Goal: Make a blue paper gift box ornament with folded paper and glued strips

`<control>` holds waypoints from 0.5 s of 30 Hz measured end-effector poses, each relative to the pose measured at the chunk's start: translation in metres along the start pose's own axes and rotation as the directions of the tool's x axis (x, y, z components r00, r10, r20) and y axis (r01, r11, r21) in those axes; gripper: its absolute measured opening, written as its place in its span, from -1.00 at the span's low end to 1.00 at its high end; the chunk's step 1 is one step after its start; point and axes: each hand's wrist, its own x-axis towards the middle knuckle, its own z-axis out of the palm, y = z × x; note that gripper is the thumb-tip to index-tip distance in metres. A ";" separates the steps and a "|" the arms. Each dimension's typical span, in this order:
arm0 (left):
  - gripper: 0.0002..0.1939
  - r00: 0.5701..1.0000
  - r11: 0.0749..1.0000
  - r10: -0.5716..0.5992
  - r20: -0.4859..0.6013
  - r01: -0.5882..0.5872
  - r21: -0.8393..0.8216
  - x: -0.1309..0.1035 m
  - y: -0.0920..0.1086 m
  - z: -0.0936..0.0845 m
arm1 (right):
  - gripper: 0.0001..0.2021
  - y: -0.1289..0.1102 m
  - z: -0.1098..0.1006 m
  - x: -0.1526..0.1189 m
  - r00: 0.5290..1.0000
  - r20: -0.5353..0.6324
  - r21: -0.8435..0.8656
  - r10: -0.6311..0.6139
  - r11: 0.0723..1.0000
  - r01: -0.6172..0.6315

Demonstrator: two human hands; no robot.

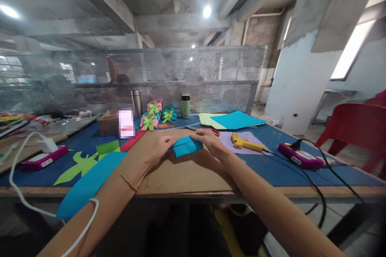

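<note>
Between my two hands is a small folded piece of blue paper [187,147], held above a brown cardboard sheet [171,174]. My left hand [161,148] pinches its left end with thumb and fingers. At the upper right corner my right hand [208,139] grips it the same way. A fold or flap edge runs across the top of the paper. Just behind my right hand, red-handled scissors [216,132] lie partly hidden. A larger blue sheet [96,172] lies under my left forearm, beside green leaf-shaped cutouts [79,165].
A yellow glue gun [245,143] rests on lilac paper [226,144], its cord running to a purple power strip [299,156]. Another purple strip [45,158] is at left. Behind stand a green tumbler [185,107], small decorated paper bags [150,121], a cardboard box [107,123] and blue sheets [238,119].
</note>
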 end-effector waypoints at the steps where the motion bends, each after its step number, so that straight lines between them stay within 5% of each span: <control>1: -0.54 0.999 0.999 -0.034 0.042 0.034 -0.021 -0.002 0.001 0.000 | -0.61 0.002 0.000 0.000 1.000 0.012 -0.002 0.005 1.000 -0.005; 4: -0.57 0.992 0.996 -0.074 0.100 0.079 -0.048 -0.003 0.000 0.000 | -0.60 0.004 0.000 0.002 0.999 0.053 -0.012 0.008 1.000 -0.007; 15: -0.65 0.999 1.000 -0.024 0.044 0.024 -0.008 0.001 -0.007 -0.005 | -0.68 -0.006 0.001 -0.002 0.998 0.056 -0.011 0.011 1.000 -0.010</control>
